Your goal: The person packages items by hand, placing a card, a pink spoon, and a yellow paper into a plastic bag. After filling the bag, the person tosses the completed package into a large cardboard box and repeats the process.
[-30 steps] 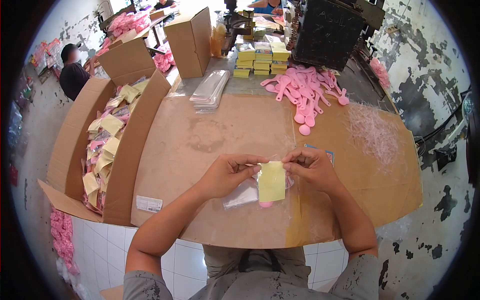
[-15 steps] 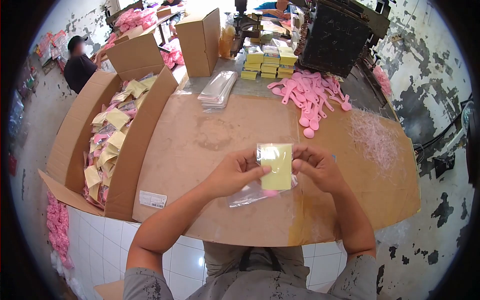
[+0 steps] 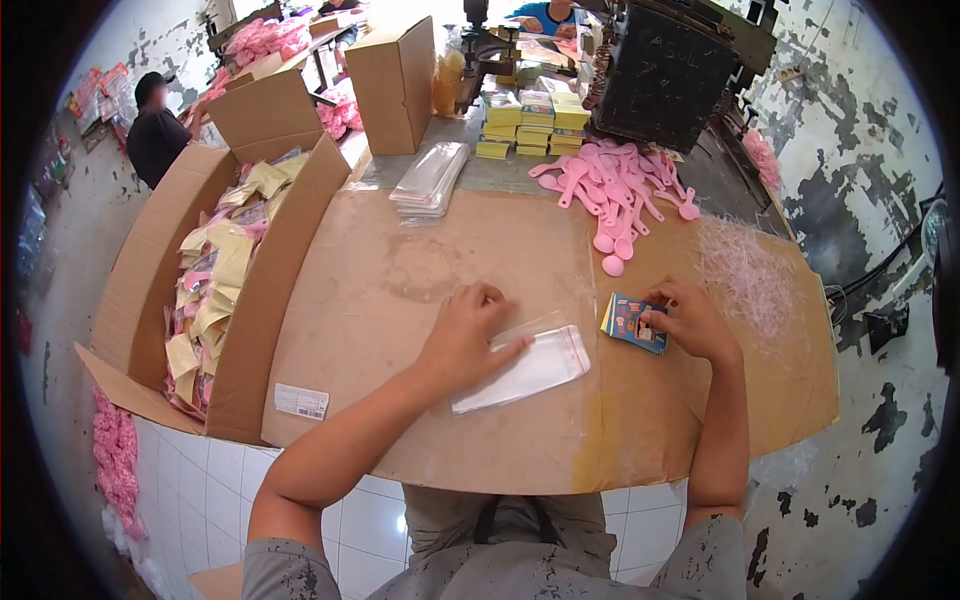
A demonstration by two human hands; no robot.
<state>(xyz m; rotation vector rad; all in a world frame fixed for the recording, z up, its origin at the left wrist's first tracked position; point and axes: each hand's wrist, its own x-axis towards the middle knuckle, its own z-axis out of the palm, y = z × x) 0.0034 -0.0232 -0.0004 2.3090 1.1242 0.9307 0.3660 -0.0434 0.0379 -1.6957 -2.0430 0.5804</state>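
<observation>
My left hand is over a small pile of clear plastic bags on the cardboard-covered table, thumb and fingers apart, with nothing visible between them. To the right, my right hand pinches at a small stack of blue printed cards with yellow edges, fingertips on the top card. Pink scoops lie heaped beyond the cards. A second stack of clear bags rests further back, left of the scoops.
An open carton of packed yellow cards and pink pieces stands at the left. Card stacks, a closed box and a black machine are behind. Plastic strands lie at the right. Other people are in the background.
The bagged yellow card is out of my hands; the carton's top contents look shifted. My right hand has moved right onto the blue cards. My left hand has opened above the bags.
</observation>
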